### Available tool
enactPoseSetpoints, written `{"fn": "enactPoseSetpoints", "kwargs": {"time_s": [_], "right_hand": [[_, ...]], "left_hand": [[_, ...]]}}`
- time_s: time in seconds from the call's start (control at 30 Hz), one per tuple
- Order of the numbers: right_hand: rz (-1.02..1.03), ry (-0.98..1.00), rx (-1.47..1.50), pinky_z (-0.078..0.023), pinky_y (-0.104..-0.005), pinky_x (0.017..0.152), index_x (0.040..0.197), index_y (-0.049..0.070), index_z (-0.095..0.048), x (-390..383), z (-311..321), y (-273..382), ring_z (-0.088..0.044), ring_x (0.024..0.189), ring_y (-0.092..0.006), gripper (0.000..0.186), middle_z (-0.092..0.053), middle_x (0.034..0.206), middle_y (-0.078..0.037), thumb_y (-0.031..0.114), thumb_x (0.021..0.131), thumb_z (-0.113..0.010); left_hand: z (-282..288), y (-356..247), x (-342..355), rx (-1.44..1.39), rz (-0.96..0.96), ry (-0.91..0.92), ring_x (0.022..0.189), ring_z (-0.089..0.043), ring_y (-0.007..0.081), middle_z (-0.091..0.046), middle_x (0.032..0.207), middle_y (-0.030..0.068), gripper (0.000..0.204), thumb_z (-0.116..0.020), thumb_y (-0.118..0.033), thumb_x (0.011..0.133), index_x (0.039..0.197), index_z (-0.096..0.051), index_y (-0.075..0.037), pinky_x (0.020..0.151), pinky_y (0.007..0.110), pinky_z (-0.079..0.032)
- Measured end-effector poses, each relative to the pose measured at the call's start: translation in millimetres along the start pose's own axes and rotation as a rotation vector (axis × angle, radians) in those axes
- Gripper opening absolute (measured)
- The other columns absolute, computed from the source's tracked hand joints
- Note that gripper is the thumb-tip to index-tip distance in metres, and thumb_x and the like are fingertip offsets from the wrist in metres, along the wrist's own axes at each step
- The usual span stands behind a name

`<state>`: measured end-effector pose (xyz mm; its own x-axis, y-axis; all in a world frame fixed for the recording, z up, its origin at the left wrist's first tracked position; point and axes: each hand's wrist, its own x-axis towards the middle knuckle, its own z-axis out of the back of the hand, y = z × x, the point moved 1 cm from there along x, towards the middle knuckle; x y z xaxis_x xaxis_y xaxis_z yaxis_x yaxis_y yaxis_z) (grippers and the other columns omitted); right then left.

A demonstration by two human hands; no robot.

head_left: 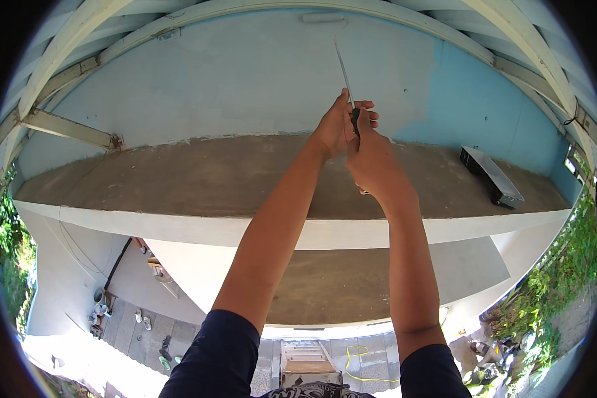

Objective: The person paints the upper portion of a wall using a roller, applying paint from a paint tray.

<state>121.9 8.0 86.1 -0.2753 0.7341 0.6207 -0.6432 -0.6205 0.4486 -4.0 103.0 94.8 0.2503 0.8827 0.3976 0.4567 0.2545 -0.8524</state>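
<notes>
A paint roller [324, 18] with a pale sleeve rests against the upper wall, just below the curved roof beam. Its thin metal rod runs down to a black handle. My right hand [381, 162] is closed around that handle. Just above it, my left hand [333, 129] wraps the handle and lower rod, thumb pointing up and fingers curled behind. The wall [259, 79] is pale grey-blue over most of its width, with a brighter blue area at the right. A dark paint tray [491, 176] lies on the brown ledge to the right of my hands.
The brown concrete ledge [199, 172] crosses below the wall, with a lower slab [331, 285] beneath. A ladder [306, 358] stands under me. Far below are paving, shoes [142, 320] and a yellow cord [358, 363]. Roof beams [66, 127] come close on both sides.
</notes>
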Motion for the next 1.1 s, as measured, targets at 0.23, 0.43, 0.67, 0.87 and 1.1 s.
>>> {"fn": "enactPoseSetpoints", "kwargs": {"time_s": [0.23,0.43,0.67,0.87,1.1], "right_hand": [[0.012,0.009,0.093,-0.054,-0.0397,0.051,0.158,0.000,-0.013,-21.3,-10.4,-11.3,-0.062,0.053,-0.0250,0.067,-0.067,0.078,-0.018,0.012,0.099,-0.043],[0.056,0.137,0.637,-0.055,-0.0344,0.065,0.161,0.008,-0.009,-41.5,-10.4,-17.3,-0.067,0.077,-0.0199,0.082,-0.059,0.125,-0.019,0.008,0.095,-0.059],[-0.038,-0.217,0.510,-0.052,-0.0347,0.080,0.146,0.010,-0.047,-62.6,47.6,-150.7,-0.060,0.101,-0.0206,0.057,-0.057,0.115,-0.012,0.013,0.094,-0.069],[-0.159,-0.453,-0.073,-0.052,-0.0465,0.085,0.123,0.009,-0.063,-68.0,36.1,-180.0,-0.061,0.107,-0.0320,0.034,-0.063,0.108,-0.010,0.022,0.092,-0.066],[-0.141,-0.467,-0.120,-0.052,-0.0459,0.088,0.117,0.009,-0.067,-70.8,39.1,-187.8,-0.060,0.110,-0.0312,0.030,-0.065,0.109,-0.010,0.022,0.090,-0.067]], "left_hand": [[-24.5,-13.4,-55.5,0.308,0.104,-0.083,0.094,-0.066,0.0219,-0.068,0.106,0.0111,0.044,-0.042,-0.044,0.108,0.119,-0.058,-0.004,0.082,0.038,-0.055],[-25.2,-8.9,-81.6,0.426,0.122,-0.286,0.079,-0.064,0.0180,-0.060,0.088,0.0036,0.035,-0.045,-0.037,0.109,0.117,-0.055,-0.005,0.063,0.033,-0.054],[-22.6,-33.5,-139.8,0.559,0.141,-0.510,0.056,-0.033,0.0058,-0.036,0.072,-0.0039,0.034,-0.041,-0.040,0.109,0.113,-0.054,-0.009,0.048,0.024,-0.031],[-57.3,20.9,-97.5,0.942,0.123,-0.397,0.053,-0.036,0.0063,-0.035,0.067,-0.0038,0.033,-0.043,-0.038,0.109,0.110,-0.053,-0.007,0.047,0.025,-0.033],[-101.1,78.4,9.1,1.079,0.055,-0.395,0.051,-0.046,0.0148,-0.046,0.064,0.0031,0.036,-0.043,-0.034,0.109,0.106,-0.050,0.001,0.049,0.033,-0.042]]}}
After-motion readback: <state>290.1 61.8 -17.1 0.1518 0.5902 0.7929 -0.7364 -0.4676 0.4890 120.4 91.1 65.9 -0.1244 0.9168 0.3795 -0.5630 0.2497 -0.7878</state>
